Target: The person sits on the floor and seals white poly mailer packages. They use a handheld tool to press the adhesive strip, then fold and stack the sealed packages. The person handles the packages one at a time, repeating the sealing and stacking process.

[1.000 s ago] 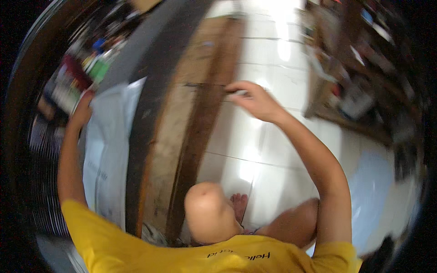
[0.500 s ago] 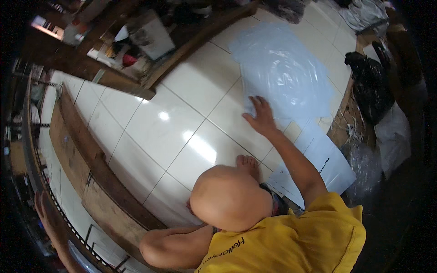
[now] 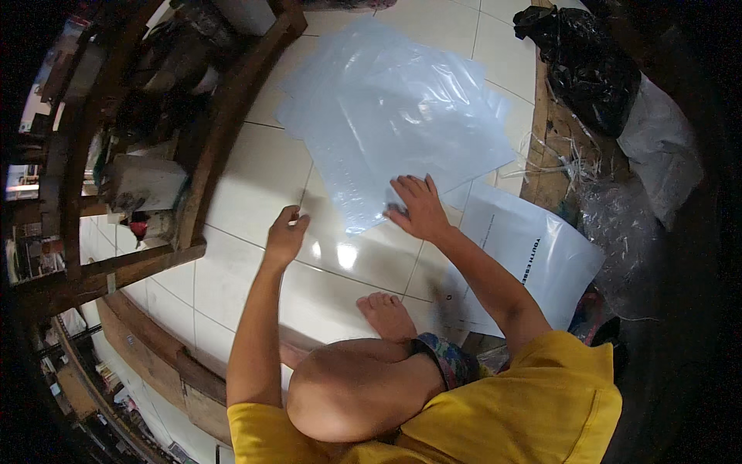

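Note:
Translucent, bluish plastic sheets [image 3: 402,100] lie overlapping in a loose, fanned pile on the tiled floor. Over their near edge is my right hand [image 3: 420,209], its fingers spread and nothing gripped in them. To the left, above bare tile beside the pile, hovers my left hand [image 3: 286,238]; its fingers are loosely curled with the thumb a little apart, and I see nothing in it. A large white plastic sheet or bag with black print [image 3: 525,259] lies under and beside my right forearm, next to the pile.
Wooden shelving [image 3: 232,116] filled with clutter stands on the left, with a low wooden bench [image 3: 166,352] nearer me. At the right are a black plastic bag [image 3: 595,77], flattened cardboard [image 3: 545,151] with loose strings, and crumpled clear plastic [image 3: 618,240]. My bare foot [image 3: 386,315] rests on the tiles.
My left hand has come from the far lower left to beside the pile. My right hand stays at the sheets' near edge. The view has turned, shifting the pile leftward.

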{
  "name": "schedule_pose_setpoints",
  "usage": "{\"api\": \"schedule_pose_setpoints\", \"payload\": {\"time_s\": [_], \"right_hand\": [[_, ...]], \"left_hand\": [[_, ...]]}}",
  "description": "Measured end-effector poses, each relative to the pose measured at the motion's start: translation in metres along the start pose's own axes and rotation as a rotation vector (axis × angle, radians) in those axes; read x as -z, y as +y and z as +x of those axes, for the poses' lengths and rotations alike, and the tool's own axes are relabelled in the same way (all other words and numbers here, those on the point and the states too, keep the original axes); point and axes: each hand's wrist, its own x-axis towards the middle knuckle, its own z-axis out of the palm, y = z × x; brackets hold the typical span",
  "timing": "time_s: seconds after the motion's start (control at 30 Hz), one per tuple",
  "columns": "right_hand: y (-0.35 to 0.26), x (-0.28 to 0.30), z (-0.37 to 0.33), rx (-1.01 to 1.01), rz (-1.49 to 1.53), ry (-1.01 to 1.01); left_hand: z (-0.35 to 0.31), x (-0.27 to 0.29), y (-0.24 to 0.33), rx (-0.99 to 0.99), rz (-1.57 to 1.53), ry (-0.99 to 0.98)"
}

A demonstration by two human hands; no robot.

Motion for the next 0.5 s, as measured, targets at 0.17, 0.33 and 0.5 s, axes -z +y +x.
{"api": "schedule_pose_setpoints", "payload": {"time_s": [0.17, 0.33, 0.5], "right_hand": [[0.105, 0.033, 0.040, -0.314, -0.105, 0.490], [0.155, 0.093, 0.045, -0.829, -0.223, 0.148], [0.169, 0.102, 0.047, -0.840, -0.230, -0.029]], "left_hand": [[0.051, -0.103, 0.001, 0.083, 0.045, 0.196], [0.052, -0.133, 0.050, 0.218, 0.056, 0.338], [0.078, -0.127, 0.031, 0.021, 0.193, 0.366]]}}
